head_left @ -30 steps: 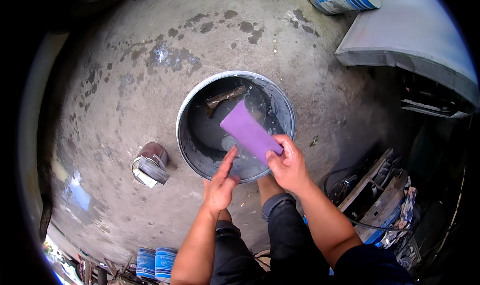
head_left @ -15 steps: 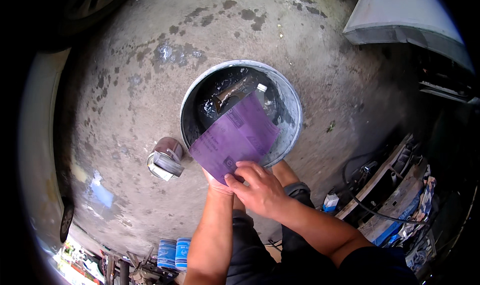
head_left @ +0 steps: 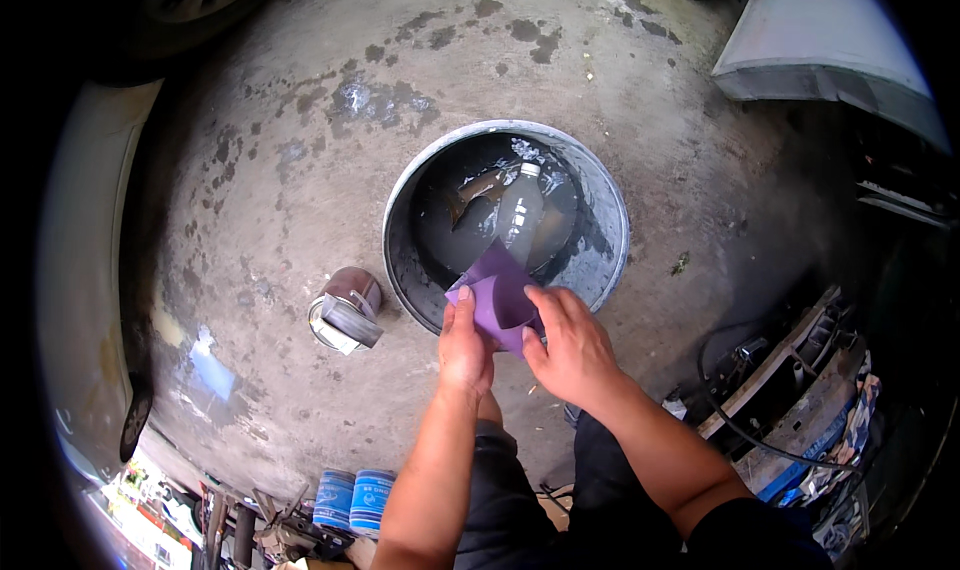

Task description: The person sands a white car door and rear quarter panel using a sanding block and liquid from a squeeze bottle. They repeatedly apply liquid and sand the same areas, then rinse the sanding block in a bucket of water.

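A purple sheet of sandpaper is bent over on itself above the near rim of a round grey tub. My left hand pinches its left side, the thumb lying on top. At its right edge my right hand grips the curled-over part between thumb and fingers. Murky water fills the bottom of the tub. In it lie a clear plastic bottle with a white cap and a brownish piece I cannot make out.
Left of the tub stands a brown can with a grey block on its top. Blue cans are at the lower left. Car parts and a black hose lie at the right. A car body borders the left side.
The sandpaper was spread flat and is now folded over into a smaller, curled shape. My right hand has moved to its right edge. More of the bottle shows.
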{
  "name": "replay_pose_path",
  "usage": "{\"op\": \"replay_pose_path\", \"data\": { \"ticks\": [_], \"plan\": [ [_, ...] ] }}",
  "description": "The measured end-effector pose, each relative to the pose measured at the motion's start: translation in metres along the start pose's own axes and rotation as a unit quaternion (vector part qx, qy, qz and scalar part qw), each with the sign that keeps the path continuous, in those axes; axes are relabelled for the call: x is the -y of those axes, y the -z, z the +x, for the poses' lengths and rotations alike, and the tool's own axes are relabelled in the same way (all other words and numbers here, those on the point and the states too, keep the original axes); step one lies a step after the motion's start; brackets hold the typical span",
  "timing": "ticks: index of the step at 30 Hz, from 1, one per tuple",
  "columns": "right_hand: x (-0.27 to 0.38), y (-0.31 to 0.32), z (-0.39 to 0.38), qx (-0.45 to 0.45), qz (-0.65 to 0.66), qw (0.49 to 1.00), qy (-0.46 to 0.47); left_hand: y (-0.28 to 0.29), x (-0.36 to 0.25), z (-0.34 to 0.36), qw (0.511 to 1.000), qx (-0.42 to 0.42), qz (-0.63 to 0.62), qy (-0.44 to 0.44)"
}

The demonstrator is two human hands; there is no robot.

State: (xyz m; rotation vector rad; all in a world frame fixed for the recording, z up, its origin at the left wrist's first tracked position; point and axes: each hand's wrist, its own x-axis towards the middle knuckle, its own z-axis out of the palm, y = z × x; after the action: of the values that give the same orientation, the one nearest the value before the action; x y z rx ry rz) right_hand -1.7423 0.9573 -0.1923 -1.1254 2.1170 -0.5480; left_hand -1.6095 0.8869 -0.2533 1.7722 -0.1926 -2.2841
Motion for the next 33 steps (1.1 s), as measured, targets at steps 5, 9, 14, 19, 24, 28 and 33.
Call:
{"op": "replay_pose_path", "data": {
  "ticks": [5, 9, 14, 19, 24, 28, 33],
  "plan": [
    [-0.023, -0.024, 0.086, 0.161, 0.381, 0.904, -0.112, 0.015, 0.007, -0.023, 0.984, -0.078, 0.099, -0.128],
    [-0.044, -0.120, 0.149, 0.348, 0.201, 0.904, -0.144, 0.018, 0.008, -0.045, 0.984, -0.074, 0.061, -0.151],
    [-0.049, -0.215, 0.170, 0.289, -0.076, 0.928, -0.221, 0.037, 0.003, -0.056, 0.990, -0.081, 0.027, -0.116],
    [-0.093, -0.263, 0.181, 0.277, -0.178, 0.924, -0.193, 0.057, 0.002, -0.067, 0.993, -0.065, 0.052, -0.081],
    [-0.101, -0.251, 0.195, 0.327, -0.109, 0.925, -0.160, 0.067, 0.001, -0.062, 0.988, -0.084, 0.042, -0.121],
    [-0.069, -0.179, 0.193, 0.197, 0.155, 0.931, -0.264, 0.076, 0.003, -0.062, 0.988, -0.057, 0.055, -0.131],
    [-0.065, -0.091, 0.170, 0.229, 0.423, 0.842, -0.245, 0.061, -0.008, -0.046, 0.973, -0.066, 0.142, -0.167]
  ]
}}
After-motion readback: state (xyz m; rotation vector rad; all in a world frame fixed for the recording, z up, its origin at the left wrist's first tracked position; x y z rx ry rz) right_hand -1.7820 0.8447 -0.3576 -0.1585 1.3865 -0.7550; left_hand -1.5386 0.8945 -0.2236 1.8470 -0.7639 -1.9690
